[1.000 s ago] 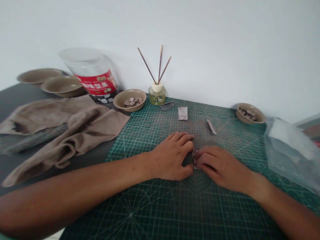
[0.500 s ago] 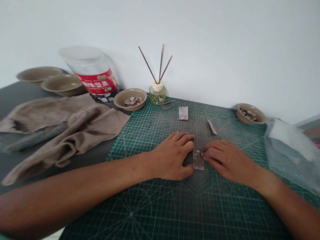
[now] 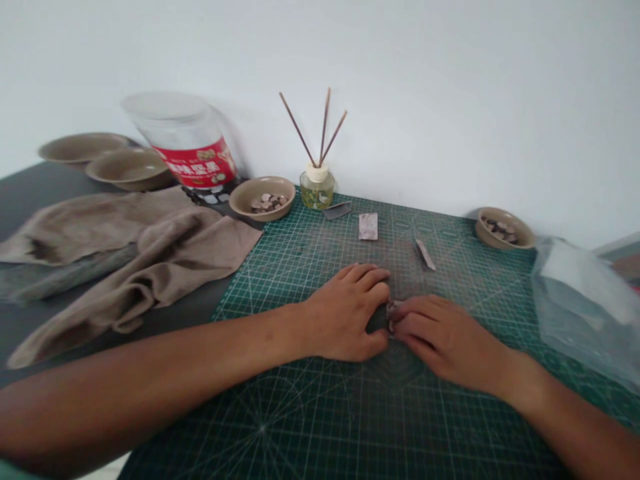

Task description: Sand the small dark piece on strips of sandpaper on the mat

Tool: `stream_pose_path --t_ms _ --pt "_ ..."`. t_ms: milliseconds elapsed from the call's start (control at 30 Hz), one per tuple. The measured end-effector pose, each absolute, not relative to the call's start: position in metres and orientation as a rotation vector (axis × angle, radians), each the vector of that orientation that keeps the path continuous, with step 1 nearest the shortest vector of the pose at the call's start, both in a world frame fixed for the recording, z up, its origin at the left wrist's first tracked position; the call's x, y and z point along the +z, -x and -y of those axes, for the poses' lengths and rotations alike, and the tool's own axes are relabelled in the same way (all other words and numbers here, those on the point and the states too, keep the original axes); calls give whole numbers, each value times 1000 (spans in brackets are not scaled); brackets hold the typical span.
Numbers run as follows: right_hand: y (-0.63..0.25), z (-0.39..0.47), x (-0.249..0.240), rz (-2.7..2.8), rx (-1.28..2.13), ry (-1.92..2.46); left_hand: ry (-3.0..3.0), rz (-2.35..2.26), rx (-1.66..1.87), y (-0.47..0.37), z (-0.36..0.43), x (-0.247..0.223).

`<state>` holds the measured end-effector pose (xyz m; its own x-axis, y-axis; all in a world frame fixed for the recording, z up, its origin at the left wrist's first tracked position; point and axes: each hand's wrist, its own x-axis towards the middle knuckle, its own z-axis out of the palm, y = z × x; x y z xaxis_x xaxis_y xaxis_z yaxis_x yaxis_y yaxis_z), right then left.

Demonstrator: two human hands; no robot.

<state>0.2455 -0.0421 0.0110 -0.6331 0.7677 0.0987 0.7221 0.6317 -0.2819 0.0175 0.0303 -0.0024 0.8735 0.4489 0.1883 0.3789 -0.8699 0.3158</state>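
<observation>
Where the two hands meet on the green mat [image 3: 320,413], a small grey piece [image 3: 391,310] is pressed flat beneath the right hand [image 3: 440,337], fingers together; the left hand [image 3: 345,313], fingers together, touches its edge.

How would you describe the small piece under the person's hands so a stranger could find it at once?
Start at the green gridded cutting mat and go to its middle, where the left hand and the right hand meet. Between their fingers peeks a small greyish flat piece, mostly hidden. Unlike the similar grey rectangular piece lying free farther back, this one is pressed down by both hands.
</observation>
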Motion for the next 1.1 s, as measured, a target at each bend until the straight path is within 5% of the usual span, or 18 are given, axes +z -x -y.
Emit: stream_pose_path --t_ms 1100 --pt "-246 36 8 2509 275 1337 -2770 -653 376 -18 -30 -4"
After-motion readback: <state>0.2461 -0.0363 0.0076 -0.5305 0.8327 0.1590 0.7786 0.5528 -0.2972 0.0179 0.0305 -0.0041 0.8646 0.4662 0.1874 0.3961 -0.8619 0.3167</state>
